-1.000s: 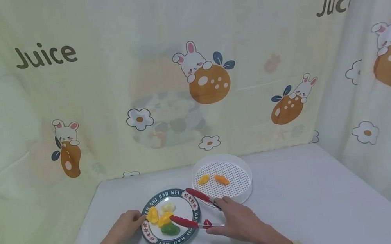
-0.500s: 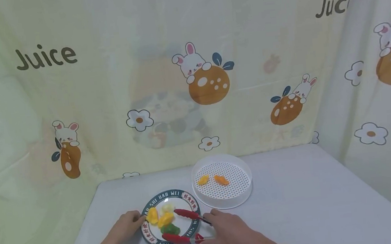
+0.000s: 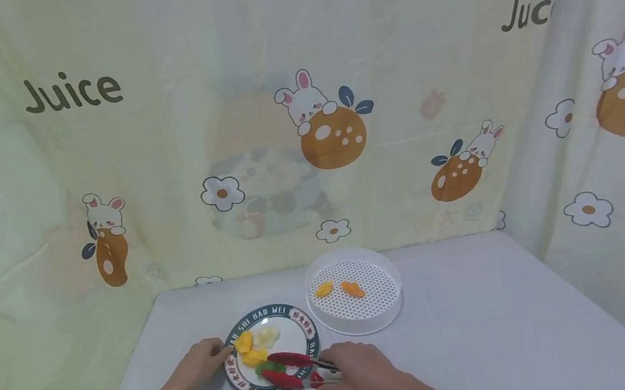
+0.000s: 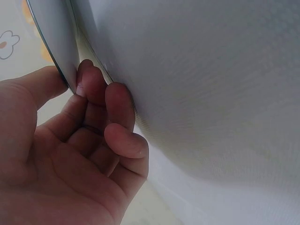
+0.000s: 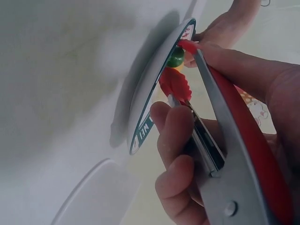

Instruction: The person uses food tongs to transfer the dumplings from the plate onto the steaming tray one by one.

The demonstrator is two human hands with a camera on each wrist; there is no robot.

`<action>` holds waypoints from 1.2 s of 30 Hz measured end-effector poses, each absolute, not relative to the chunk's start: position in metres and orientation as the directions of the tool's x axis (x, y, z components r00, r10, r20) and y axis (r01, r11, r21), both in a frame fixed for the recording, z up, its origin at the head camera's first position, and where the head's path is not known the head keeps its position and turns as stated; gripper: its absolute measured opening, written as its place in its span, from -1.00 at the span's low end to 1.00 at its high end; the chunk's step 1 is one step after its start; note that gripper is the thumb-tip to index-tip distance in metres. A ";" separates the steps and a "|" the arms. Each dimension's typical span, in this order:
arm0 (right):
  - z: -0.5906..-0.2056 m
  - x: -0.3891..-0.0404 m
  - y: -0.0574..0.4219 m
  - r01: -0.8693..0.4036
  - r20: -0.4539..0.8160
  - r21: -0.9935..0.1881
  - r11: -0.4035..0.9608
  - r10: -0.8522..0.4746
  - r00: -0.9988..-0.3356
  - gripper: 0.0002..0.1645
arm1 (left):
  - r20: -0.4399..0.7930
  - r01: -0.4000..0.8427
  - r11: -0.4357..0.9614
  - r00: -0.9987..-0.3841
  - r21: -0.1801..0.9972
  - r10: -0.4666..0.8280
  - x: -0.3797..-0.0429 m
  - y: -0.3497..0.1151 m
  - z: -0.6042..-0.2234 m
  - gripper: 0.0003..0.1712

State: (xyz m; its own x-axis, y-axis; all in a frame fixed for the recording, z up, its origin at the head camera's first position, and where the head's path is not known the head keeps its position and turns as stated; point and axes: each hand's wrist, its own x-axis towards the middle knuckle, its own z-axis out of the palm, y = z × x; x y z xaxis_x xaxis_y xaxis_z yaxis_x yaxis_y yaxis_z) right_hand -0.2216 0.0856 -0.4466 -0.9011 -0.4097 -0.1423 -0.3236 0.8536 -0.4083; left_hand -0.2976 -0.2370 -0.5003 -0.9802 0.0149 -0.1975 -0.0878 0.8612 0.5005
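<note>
My left hand (image 3: 204, 359) holds the near-left rim of a round plate (image 3: 239, 384) with a dark green lettered border. In the left wrist view, the thumb (image 4: 49, 82) lies over the rim and curled fingers sit beneath it. My right hand (image 3: 358, 373) grips red-tipped metal tongs (image 3: 285, 381). Their tips lie on either side of a small green dumpling-like piece (image 5: 176, 57), partly hidden by them. Two yellow pieces (image 3: 244, 341) and a pale whitish piece (image 3: 266, 337) also lie on the plate.
Behind the plate to the right stands a round white tray (image 3: 359, 326) with a perforated base. It holds a yellow piece (image 3: 324, 289) and an orange piece (image 3: 353, 289). A printed curtain (image 3: 271, 236) hangs along the back of the white table (image 3: 472, 330).
My right hand has brought the tongs left and toward me, and their tips have drawn together around the green piece. One yellow piece has shifted slightly left. My left hand stays at the rim.
</note>
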 end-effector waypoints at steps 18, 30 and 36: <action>-0.444 -0.219 0.103 -0.293 -0.130 -0.457 0.840 -0.389 -0.912 -0.42 | -0.230 -0.120 0.862 -0.973 0.492 -0.004 -0.298 -0.235 -0.498 -0.71; -0.437 -0.222 0.126 -0.256 -0.083 -0.484 0.837 -0.335 -0.939 -0.39 | -0.245 -0.136 0.842 -0.970 0.521 -0.005 -0.296 -0.237 -0.496 -0.73; -0.425 -0.224 0.144 -0.242 -0.008 -0.467 0.850 -0.278 -0.960 -0.31 | -0.242 -0.130 0.841 -0.970 0.526 0.001 -0.297 -0.236 -0.497 -0.73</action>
State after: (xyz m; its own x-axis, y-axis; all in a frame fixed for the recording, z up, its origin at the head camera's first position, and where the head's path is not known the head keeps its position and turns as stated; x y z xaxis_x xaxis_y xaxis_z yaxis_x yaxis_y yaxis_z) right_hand -0.2236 0.1441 -0.4251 -0.9605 -0.2783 -0.0084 -0.2423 0.8504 -0.4670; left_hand -0.2967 -0.2364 -0.4970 -0.9703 0.0011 -0.2418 -0.1300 0.8407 0.5257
